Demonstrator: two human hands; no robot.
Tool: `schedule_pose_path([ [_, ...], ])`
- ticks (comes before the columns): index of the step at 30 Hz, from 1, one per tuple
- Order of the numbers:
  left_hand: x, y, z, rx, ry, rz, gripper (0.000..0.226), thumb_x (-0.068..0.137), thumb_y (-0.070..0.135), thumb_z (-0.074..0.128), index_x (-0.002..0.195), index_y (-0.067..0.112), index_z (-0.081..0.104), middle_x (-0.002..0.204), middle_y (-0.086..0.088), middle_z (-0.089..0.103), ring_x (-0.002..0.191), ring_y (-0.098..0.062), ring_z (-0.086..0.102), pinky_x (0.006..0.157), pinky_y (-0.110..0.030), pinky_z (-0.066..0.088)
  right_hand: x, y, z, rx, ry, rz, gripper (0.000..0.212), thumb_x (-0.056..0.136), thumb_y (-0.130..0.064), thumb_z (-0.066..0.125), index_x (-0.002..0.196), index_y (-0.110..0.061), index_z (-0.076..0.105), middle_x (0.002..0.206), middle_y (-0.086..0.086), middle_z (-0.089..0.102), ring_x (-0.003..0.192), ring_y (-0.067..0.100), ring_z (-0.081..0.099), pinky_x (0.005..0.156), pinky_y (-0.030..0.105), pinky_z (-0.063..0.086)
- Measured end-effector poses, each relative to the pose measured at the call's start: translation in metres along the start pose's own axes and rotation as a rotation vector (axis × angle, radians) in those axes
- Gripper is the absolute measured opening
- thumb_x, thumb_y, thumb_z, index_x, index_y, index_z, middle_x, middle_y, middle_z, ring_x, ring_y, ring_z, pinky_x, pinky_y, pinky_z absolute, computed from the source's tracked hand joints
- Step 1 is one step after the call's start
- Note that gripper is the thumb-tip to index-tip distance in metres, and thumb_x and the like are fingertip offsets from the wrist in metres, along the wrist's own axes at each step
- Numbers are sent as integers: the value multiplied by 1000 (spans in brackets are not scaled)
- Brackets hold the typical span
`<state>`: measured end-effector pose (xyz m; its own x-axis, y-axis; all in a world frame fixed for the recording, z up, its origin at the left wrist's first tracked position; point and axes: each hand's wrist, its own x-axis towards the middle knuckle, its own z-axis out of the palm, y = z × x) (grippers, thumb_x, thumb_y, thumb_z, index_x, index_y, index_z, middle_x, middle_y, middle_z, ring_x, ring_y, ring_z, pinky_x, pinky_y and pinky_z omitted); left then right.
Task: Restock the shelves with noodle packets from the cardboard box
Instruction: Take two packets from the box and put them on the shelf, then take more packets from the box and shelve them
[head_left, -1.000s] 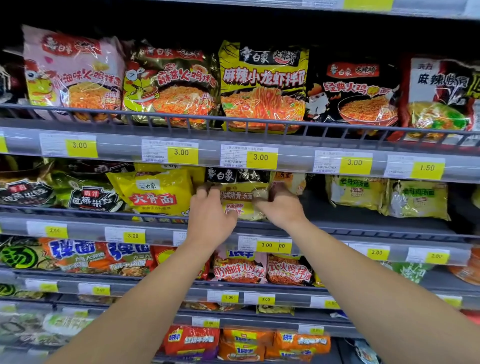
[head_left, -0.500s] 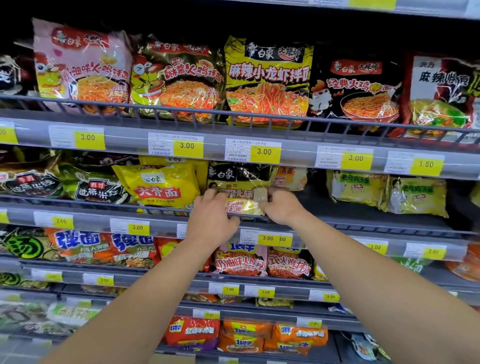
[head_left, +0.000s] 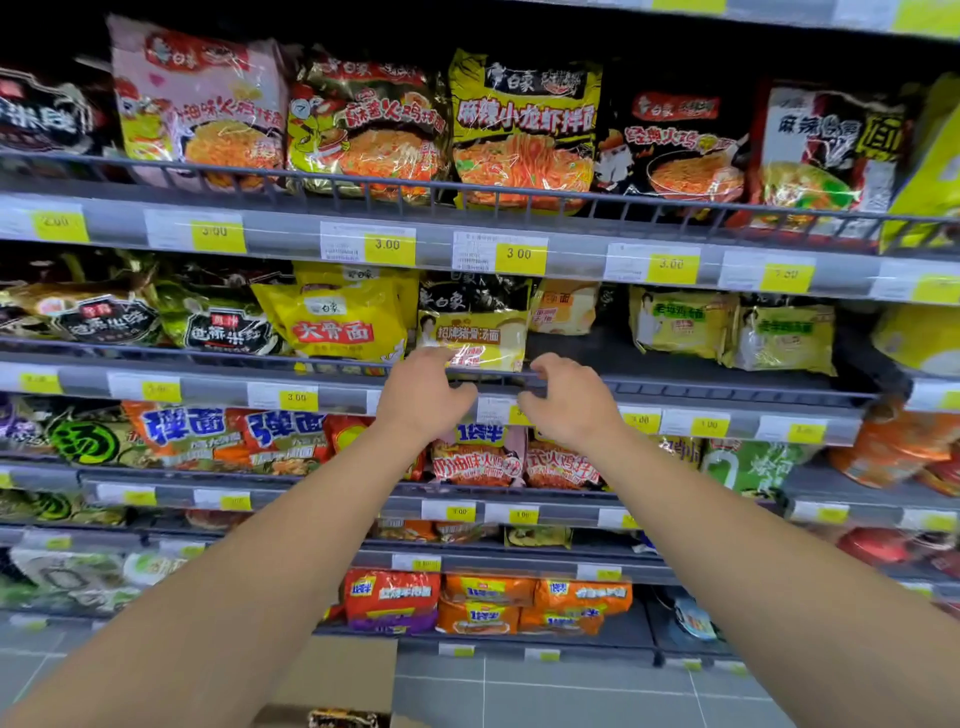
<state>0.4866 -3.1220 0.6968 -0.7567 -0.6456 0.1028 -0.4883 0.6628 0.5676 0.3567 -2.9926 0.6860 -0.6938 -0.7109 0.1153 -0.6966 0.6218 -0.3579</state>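
A black-and-yellow noodle packet (head_left: 475, 332) stands upright on the second shelf (head_left: 727, 391), between a yellow packet (head_left: 332, 325) and a gap on its right. My left hand (head_left: 423, 395) and my right hand (head_left: 569, 402) hover just below the packet, in front of the shelf's front rail. Their fingers are loosely curled and hold nothing. The cardboard box (head_left: 337, 680) sits on the floor at the bottom edge, with a dark packet (head_left: 343, 719) showing inside.
Shelves above and below carry rows of noodle packets behind wire rails with yellow price tags (head_left: 519, 254). To the right of the placed packet the second shelf shows a bare dark stretch (head_left: 576, 353), then pale green packets (head_left: 680, 322). Grey floor tiles lie below.
Both hands have let go of the black-and-yellow packet and drawn back down to the shelf rail. The packet stays standing on the shelf. The camera has shifted slightly.
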Motion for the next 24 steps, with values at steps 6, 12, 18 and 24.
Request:
schedule_pose_path([
  [6, -74, -1, -15, -86, 15, -20, 53, 95, 34, 56, 143, 13, 45, 132, -7, 60, 119, -25, 56, 92, -27, 41, -75, -16, 15, 21, -30, -25, 43, 92, -38, 54, 128, -15, 56, 126, 8, 61, 114, 28, 57, 88, 37, 50],
  [12, -149, -40, -8, -103, -80, -64, 50, 95, 40, 55, 138, 14, 52, 140, -2, 54, 125, -23, 52, 99, -30, 40, -173, -41, 54, 125, -147, 25, 46, 92, -34, 56, 131, -11, 54, 127, 11, 57, 117, 30, 54, 95, 38, 47],
  [18, -216, -104, 5, -162, -222, -228, 54, 93, 41, 57, 141, 17, 49, 142, -2, 53, 128, -22, 51, 106, -34, 38, -249, -69, 107, 115, -286, 76, 39, 90, -30, 56, 123, -11, 60, 124, 12, 61, 115, 31, 56, 93, 38, 47],
  [24, -263, -201, 5, -179, -314, -376, 48, 93, 35, 59, 135, 13, 55, 139, -4, 57, 127, -22, 53, 107, -33, 40, -283, -122, 188, 146, -445, 120, 36, 89, -30, 59, 119, -12, 61, 118, 9, 63, 112, 28, 59, 90, 38, 50],
])
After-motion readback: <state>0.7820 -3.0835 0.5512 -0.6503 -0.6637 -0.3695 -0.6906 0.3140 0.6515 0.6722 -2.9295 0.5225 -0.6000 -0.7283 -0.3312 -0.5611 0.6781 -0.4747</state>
